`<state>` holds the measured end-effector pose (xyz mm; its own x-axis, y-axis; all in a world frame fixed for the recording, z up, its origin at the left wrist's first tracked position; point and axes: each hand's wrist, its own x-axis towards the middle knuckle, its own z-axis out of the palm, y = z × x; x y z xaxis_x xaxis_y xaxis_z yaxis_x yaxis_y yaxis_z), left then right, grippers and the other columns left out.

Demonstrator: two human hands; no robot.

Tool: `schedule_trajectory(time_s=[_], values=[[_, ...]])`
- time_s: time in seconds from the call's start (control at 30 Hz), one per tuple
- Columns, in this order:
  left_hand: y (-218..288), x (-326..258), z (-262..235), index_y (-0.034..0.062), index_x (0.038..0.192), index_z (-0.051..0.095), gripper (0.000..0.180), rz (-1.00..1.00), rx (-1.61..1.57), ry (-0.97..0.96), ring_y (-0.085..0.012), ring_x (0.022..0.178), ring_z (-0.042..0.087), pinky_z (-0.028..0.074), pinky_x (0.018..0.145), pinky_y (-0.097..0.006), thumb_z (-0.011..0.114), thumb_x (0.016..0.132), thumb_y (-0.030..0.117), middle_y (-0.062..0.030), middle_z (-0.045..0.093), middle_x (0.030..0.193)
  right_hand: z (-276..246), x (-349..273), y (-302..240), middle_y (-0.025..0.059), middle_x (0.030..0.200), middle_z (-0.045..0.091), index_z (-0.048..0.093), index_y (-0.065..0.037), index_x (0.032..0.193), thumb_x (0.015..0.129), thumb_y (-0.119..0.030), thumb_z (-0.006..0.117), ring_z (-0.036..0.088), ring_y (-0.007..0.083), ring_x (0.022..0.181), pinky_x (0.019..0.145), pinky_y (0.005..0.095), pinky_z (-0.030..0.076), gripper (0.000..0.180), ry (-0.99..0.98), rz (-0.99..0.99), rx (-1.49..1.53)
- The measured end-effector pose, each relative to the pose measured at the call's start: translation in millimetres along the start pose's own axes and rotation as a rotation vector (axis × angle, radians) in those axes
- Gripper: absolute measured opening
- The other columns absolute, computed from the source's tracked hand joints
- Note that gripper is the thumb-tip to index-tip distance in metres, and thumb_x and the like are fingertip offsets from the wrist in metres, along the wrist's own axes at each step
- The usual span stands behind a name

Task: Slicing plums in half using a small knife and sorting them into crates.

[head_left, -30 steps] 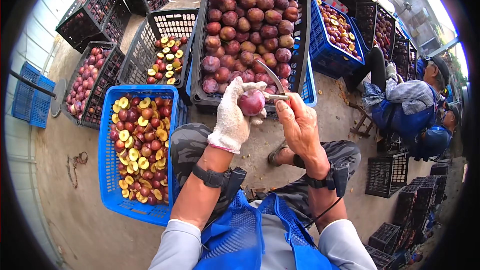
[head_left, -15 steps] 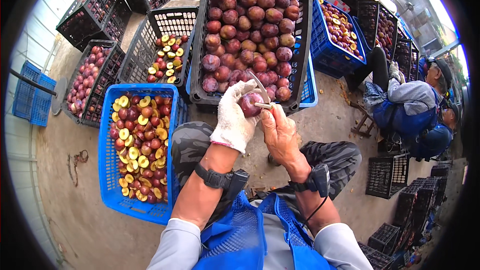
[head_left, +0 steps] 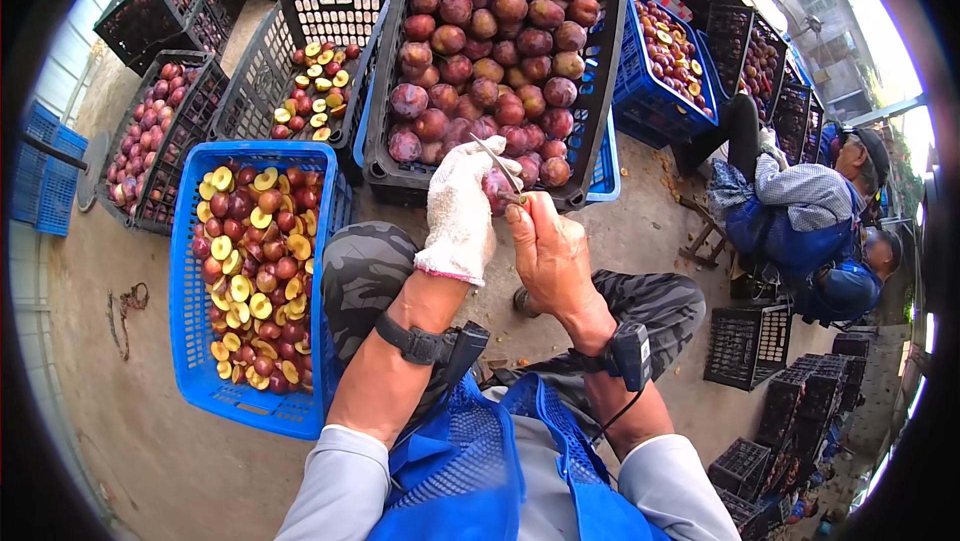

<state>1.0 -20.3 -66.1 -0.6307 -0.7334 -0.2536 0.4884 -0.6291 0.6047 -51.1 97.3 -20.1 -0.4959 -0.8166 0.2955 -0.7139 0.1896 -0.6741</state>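
My left hand (head_left: 458, 209), in a white knitted glove, is closed around a reddish-purple plum (head_left: 496, 191). In my bare right hand (head_left: 556, 256) is a small knife (head_left: 499, 161), its thin blade lying along the plum's upper side. My right fingers cover most of the handle. Both hands are just in front of a black crate (head_left: 374, 173) heaped with whole plums (head_left: 505, 51). To the left, a blue crate (head_left: 188, 271) holds halved plums (head_left: 262, 286), yellow flesh showing on many.
Behind the blue crate stands a black crate (head_left: 236, 91) with some plum halves. Farther left is another crate of plums (head_left: 150, 141). At right sit two people in blue (head_left: 800, 206), near a blue plum crate (head_left: 625, 91) and a black crate (head_left: 745, 346).
The plum has turned in my left hand, and the glove now hides more of it. The knife blade has shifted across the fruit. The whole view has slid slightly.
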Motion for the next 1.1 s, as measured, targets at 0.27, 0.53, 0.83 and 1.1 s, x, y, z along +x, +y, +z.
schedule_trajectory(time_s=[0.27,0.53,0.83,1.1], values=[[-11.3,6.4,12.2,0.0001,0.108,0.068,0.022,0.06,0.098,0.002,-0.0229,0.075,0.066,0.055,0.072,-0.034,0.052,0.096,0.01,-0.0146,0.07,0.087,8.0,-2.8,16.1,0.0203,0.069,0.063,0.053,-0.007,0.098,0.103,-0.024,0.056,0.066,0.042,0.065,0.055,0.0513,0.049,0.019,0.06,-0.007,-0.245],[30.1,-24.9,18.1,-0.0019,0.12,0.063,0.036,-0.243,-0.114,-0.214,-0.0293,0.098,0.068,0.056,0.09,-0.042,0.053,0.101,0.027,-0.016,0.07,0.109,-36.4,-2.1,-5.1,0.0035,0.066,0.056,0.057,-0.01,0.094,0.104,-0.044,0.052,0.054,0.016,0.049,0.045,0.0323,0.041,0.036,-0.328,0.567,0.652],[2.7,-9.8,10.1,-0.0019,0.107,0.066,0.036,-0.365,-0.056,0.01,-0.0271,0.085,0.067,0.056,0.078,-0.037,0.055,0.101,0.033,-0.0158,0.069,0.101,-10.6,-10.2,20.9,0.0014,0.064,0.056,0.058,-0.013,0.095,0.1,-0.033,0.063,0.057,0.0144,0.05,0.044,0.0303,0.043,0.022,0.127,-0.068,0.053],[22.2,-16.1,18.9,0.0002,0.114,0.067,0.053,-0.331,-0.346,-0.133,-0.0322,0.084,0.067,0.058,0.072,-0.041,0.059,0.099,0.051,-0.0178,0.07,0.102,-65.2,3.8,27.6,0.0126,0.064,0.053,0.06,-0.004,0.09,0.105,-0.031,0.056,0.054,0.0211,0.053,0.054,0.0381,0.045,0.031,0.124,0.353,0.35]])
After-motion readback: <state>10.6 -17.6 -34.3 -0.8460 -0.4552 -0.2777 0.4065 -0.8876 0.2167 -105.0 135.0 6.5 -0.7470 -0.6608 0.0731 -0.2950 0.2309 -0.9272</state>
